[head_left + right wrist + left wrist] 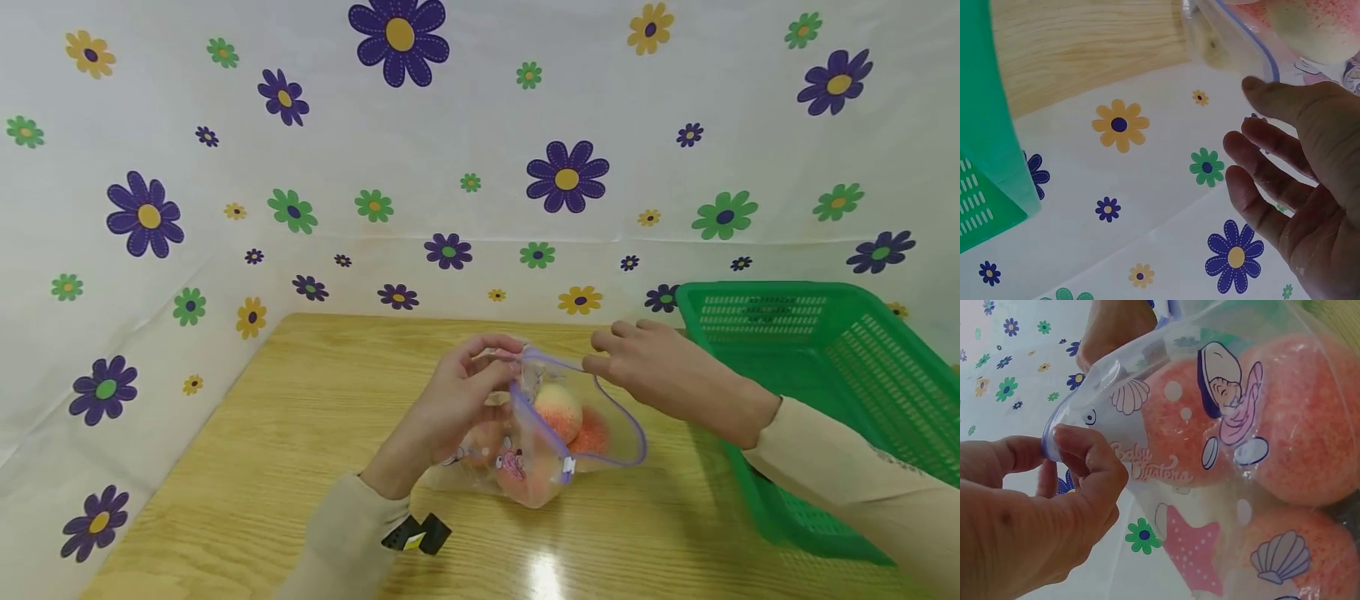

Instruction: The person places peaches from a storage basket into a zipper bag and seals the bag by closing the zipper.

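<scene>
Clear printed zip bag with purple seal strip (pixel 551 433) sits mid-table on the light wooden tabletop (pixel 247 467), mouth gaping open; three pink-orange fuzzy peach-like balls (pixel 558 410) inside, as far as the left wrist view shows. Left hand (pixel 457 400) pinches the near-left corner of the seal between thumb and curled fingers (pixel 1088 456); grip looks firm. Right hand (pixel 660 367) has fingers nearly straight and relaxed, holding nothing; fingertips (pixel 1254 87) just at the far rim of the bag, can't tell if actually touching. Green perforated plastic basket (pixel 817 350) to the right, apart from the bag. Judgement: to close it cleanly, keep the left pinch as anchor; line up both seal tracks at that corner first; run along the strip from there; keep the balls pushed below the seal line.
</scene>
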A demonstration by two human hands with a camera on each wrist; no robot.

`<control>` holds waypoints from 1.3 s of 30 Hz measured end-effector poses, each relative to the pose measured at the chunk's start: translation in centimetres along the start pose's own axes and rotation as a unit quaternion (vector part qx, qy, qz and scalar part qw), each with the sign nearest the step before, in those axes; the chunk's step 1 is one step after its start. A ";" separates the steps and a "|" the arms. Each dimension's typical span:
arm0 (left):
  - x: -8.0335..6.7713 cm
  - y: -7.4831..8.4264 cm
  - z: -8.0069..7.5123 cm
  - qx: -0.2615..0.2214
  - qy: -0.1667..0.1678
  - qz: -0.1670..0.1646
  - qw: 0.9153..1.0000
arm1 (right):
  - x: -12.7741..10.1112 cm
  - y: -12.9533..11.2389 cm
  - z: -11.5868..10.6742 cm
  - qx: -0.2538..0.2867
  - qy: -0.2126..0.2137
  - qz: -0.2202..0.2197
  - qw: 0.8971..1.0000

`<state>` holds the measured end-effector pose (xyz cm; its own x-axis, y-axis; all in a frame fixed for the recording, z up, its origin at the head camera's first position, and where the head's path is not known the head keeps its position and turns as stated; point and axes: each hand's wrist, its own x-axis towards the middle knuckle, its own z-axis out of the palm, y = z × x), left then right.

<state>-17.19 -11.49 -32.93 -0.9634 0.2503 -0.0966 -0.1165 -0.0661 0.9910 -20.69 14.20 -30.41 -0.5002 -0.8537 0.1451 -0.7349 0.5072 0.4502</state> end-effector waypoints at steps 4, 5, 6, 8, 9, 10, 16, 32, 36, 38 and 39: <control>0.1 -0.1 0.0 0.019 -0.002 0.011 1.000 | 0.4 0.1 0.1 -0.027 -0.022 -0.006 0.999; 0.0 -0.1 0.0 0.030 -0.004 0.016 0.999 | 0.4 0.1 0.1 -0.033 -0.027 -0.007 0.999; 0.0 -0.1 0.0 0.042 -0.007 0.024 0.999 | 0.4 0.2 0.1 -0.034 -0.030 -0.007 0.999; -0.1 -0.1 0.0 0.080 -0.010 0.040 0.996 | 0.1 0.6 0.1 -0.021 -0.023 0.000 1.000; -0.2 -0.1 0.0 0.105 -0.011 0.050 0.993 | -0.1 0.9 0.0 -0.007 -0.017 0.007 1.000; -0.3 0.0 -0.1 0.131 -0.011 0.062 0.989 | -0.3 1.3 -0.1 0.008 -0.008 0.012 1.000; -1.1 0.7 -0.1 0.282 0.009 0.123 0.951 | -0.7 3.6 -1.4 0.092 0.064 0.048 0.993; -3.5 -1.8 3.7 0.536 0.011 0.344 0.771 | -0.8 5.2 -2.5 0.165 0.047 0.140 0.975; -3.5 -2.4 4.1 0.565 0.039 0.356 0.743 | -1.0 5.2 -2.5 0.164 0.037 0.145 0.975; -3.4 -2.3 3.8 0.563 0.041 0.355 0.746 | -1.2 5.2 -2.4 0.162 0.032 0.150 0.975; -3.3 -2.3 3.5 0.560 0.040 0.351 0.749 | -1.3 5.2 -2.4 0.163 0.030 0.151 0.975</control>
<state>-12.85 -8.76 -34.55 -0.7084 0.4720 0.5247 0.6589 0.7088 0.2518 -22.77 17.63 -26.11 -0.6956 -0.6600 0.2838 -0.6697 0.7387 0.0766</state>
